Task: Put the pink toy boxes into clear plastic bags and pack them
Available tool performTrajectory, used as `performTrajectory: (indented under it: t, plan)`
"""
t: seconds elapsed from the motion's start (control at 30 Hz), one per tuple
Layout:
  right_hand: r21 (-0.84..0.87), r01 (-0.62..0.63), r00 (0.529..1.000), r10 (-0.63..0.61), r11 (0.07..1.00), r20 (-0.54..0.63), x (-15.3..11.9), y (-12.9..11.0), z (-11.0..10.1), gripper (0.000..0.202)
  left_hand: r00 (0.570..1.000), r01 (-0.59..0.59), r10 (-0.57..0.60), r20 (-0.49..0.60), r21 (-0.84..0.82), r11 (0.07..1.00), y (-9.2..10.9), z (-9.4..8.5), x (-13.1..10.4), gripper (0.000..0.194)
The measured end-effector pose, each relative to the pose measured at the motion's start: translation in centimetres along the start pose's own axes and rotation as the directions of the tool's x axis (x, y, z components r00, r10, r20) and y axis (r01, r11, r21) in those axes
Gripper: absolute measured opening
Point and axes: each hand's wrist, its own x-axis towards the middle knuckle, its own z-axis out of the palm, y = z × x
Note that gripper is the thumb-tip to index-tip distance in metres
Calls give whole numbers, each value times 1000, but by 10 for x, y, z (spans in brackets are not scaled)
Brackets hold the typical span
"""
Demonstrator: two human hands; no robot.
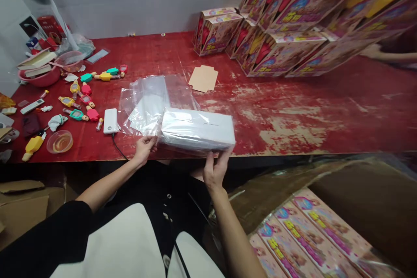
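Observation:
A long white box (198, 126) lies inside a clear plastic bag at the front edge of the red table. My left hand (145, 149) pinches the edge of that bag at the box's left end. With its thumb and fingers, my right hand (216, 168) grips the box from below near its right end, through the plastic. More clear plastic bags (153, 91) lie flat behind the box, to its left. A white power bank (110, 120) with a black cable rests left of my left hand.
Several small coloured toy watches (76, 114) are scattered on the left, near a small clear cup (60, 142) and a pink basket (41, 77). Printed boxes (289, 47) stand stacked at the back right, beside another person's arm (387, 55). An open carton (368, 191) holds more boxes.

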Motion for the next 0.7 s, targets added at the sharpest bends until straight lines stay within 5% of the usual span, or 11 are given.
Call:
performTrajectory:
  t: [0.1,0.17,0.23,0.27,0.33,0.4,0.53,0.6,0.7]
  plan:
    - [109,-92,978,111,990,-176,0,4,-13,59,974,-165,165,-156,16,986,12,-8,6,53]
    - [118,-58,953,90,991,-289,15,1,-24,60,867,-464,471,-161,78,882,33,-10,9,59]
    - [87,-7,978,25,996,-209,36,-7,-25,73,669,-741,739,76,154,654,49,-2,15,74]
    - [73,7,993,2,997,-122,46,-12,-22,85,573,-819,779,254,166,549,50,4,19,84]
    - [68,-6,1000,7,998,-7,61,-20,-10,102,498,-855,678,541,177,487,42,16,31,100]
    - [88,-39,999,38,995,5,66,-25,1,101,533,-807,532,658,206,554,23,22,44,105]
    - [132,-45,999,46,990,-2,56,-20,2,97,629,-709,429,648,254,658,0,6,56,123]
    - [161,-52,998,45,986,46,50,-11,-6,105,656,-713,492,573,256,653,6,-6,53,135]
    - [251,-157,986,138,955,94,48,9,-16,94,709,-693,584,395,241,679,32,-11,45,112]
